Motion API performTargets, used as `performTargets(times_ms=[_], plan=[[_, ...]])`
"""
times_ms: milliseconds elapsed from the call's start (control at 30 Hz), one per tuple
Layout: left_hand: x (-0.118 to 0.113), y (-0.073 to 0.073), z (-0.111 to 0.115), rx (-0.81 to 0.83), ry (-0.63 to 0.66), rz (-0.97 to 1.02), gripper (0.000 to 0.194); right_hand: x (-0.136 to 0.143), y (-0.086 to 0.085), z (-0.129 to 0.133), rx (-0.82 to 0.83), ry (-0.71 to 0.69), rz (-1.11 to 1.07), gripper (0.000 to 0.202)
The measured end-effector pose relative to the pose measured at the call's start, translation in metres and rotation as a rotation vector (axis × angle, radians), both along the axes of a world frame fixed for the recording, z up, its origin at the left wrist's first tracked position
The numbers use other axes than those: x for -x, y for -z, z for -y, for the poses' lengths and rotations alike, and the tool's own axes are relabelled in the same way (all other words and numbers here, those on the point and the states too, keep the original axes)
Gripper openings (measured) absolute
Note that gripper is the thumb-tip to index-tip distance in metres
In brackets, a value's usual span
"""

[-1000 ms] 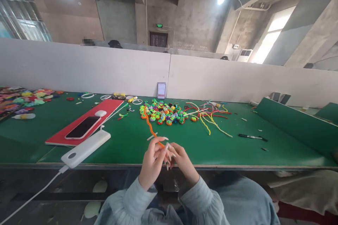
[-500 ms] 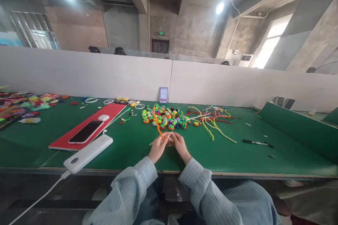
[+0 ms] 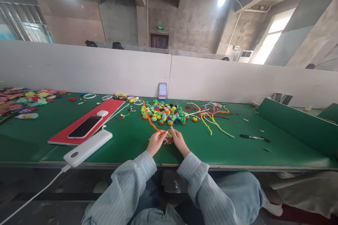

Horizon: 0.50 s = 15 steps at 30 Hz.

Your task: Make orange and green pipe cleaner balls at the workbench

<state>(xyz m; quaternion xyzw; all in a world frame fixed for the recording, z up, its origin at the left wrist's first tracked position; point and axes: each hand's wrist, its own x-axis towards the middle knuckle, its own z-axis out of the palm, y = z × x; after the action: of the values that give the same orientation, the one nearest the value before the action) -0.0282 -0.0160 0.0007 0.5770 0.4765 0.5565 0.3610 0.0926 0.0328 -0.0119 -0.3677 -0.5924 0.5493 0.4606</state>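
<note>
Green, smooth worktop point(image 3: 211, 153) ran wide across the room, backed by a tall pale partition point(image 3: 79, 66). Beyond it: bare concrete walls and beams, a dark door point(image 3: 159, 41) under a lit green exit sign point(image 3: 160, 27), a white air-conditioning unit point(image 3: 246, 55) by the bright window on the right. Dark tops of heads showed over the partition.

Containers: a small bottle with a yellow band point(image 3: 27, 116) lay on its side at far left, contents too small to make out. A white rounded case point(image 3: 101, 113) sat at the upper end of a black-screened phone point(image 3: 84, 127), its inside hidden. Both were on a red flat folder point(image 3: 112, 107); a long white power bank point(image 3: 88, 147) lay beside it, trailing a cable.

Mid-worktop: a heap of small multicoloured fuzzy pieces point(image 3: 166, 112), near an upright phone point(image 3: 162, 90) at the partition. Loose yellow, red and pale fuzzy stems point(image 3: 211, 121) sprawled to its right; a black pen point(image 3: 253, 137) farther right.

Person's hands close together, in front of the heap. Left hand point(image 3: 155, 141): fingers pinched on an orange fuzzy stem point(image 3: 152, 123), which slanted up to the heap's left edge. Right hand point(image 3: 180, 140): fingers closed on a small yellow-green piece point(image 3: 170, 135), partly hidden.
</note>
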Motion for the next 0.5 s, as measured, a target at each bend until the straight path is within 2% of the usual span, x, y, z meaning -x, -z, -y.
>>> performTargets(times_ms=[67,167,400,500], plan=[[0.0012,-0.0023,0.0005,0.036,0.019,0.061,0.031,0.0004,-0.0010,0.0014,-0.001,-0.010,0.000,0.052],[0.0014,-0.0041,0.0012,0.048,0.041,0.051,0.032,0.0006,-0.0024,0.0038,-0.014,-0.019,0.001,0.053],[-0.0011,-0.0057,0.0009,0.056,0.071,0.013,0.035,0.0000,-0.0033,0.0050,-0.031,-0.006,-0.004,0.048],[-0.0016,-0.0063,0.0009,0.050,0.121,0.028,0.035,-0.0009,-0.0018,0.0049,-0.037,-0.011,0.000,0.042]])
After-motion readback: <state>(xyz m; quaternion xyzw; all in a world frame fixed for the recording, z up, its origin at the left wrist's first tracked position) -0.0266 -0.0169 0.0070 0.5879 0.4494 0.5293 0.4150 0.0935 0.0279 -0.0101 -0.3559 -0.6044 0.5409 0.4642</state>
